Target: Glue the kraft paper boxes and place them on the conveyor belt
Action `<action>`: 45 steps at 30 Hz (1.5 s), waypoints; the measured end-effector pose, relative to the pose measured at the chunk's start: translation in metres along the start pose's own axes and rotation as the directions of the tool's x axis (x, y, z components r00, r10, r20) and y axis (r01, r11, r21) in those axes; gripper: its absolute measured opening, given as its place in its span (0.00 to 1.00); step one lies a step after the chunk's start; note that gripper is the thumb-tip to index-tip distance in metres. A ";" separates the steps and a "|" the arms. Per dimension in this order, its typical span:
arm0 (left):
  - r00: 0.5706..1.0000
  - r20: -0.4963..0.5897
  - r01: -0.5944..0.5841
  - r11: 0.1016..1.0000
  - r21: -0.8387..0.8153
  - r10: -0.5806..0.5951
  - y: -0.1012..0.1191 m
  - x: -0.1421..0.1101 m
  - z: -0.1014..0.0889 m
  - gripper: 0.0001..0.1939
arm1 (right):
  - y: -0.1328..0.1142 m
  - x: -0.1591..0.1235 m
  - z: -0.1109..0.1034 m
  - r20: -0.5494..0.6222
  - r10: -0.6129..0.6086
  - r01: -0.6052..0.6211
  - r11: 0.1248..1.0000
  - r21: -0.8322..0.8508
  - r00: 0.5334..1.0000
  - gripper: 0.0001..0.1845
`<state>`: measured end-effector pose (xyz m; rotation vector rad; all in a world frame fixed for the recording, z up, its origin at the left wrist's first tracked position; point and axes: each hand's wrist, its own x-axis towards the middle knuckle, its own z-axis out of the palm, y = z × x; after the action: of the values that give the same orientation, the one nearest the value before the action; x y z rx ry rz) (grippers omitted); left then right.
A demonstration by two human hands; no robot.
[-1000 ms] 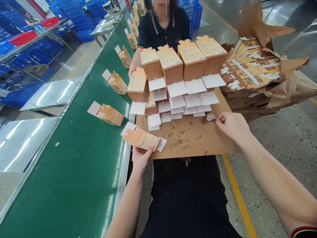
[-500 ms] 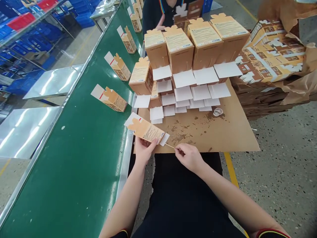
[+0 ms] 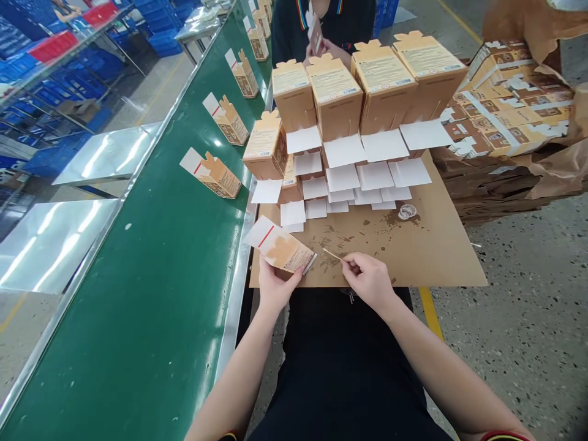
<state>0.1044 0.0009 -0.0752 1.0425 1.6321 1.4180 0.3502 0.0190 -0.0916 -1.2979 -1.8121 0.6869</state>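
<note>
My left hand is closed around the lower end of a small tan carton, tilted over the table's left edge. The carton's white flap with a red strip points up and left. Between thumb and fingers, my right hand pinches a thin cotton swab, whose tip points left towards the carton but is apart from it. Beyond my hands, several tan cartons stand stacked with white flaps hanging towards me. A small clear cup sits on the brown board among dark wet spots.
On my left runs a green conveyor belt with a metal rim, carrying a row of small cartons. Flat, strapped cartons lie piled at the right in brown paper. Across the stack, a co-worker holds a carton piece.
The swab has drawn away from the carton's end, to the right. My left hand has turned the carton, showing more of its white flap. The belt's cartons appear shifted slightly away.
</note>
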 end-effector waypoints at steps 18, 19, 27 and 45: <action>0.994 -0.063 -0.068 0.968 0.240 0.086 0.000 0.002 -0.019 0.38 | -0.011 -0.020 -0.048 -0.202 0.100 -0.091 0.994 0.053 0.974 0.13; 0.986 -0.140 -0.062 0.974 0.216 0.093 0.000 0.008 -0.034 0.38 | -0.009 -0.020 -0.052 -0.220 0.106 -0.099 0.994 0.043 0.970 0.14; 0.899 -0.438 0.053 0.990 0.131 0.010 0.008 0.074 -0.156 0.45 | 0.005 -0.016 -0.071 -0.317 0.138 -0.140 0.990 0.017 0.938 0.18; 0.946 -0.261 -0.212 0.976 -0.051 0.192 0.088 0.131 -0.057 0.17 | 0.018 -0.025 -0.110 -0.463 0.167 -0.190 0.982 -0.003 0.870 0.18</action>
<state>0.0094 0.1033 0.0173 1.0401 1.6682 1.8018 0.4560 -0.0002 -0.0525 -1.5250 -1.3384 0.3835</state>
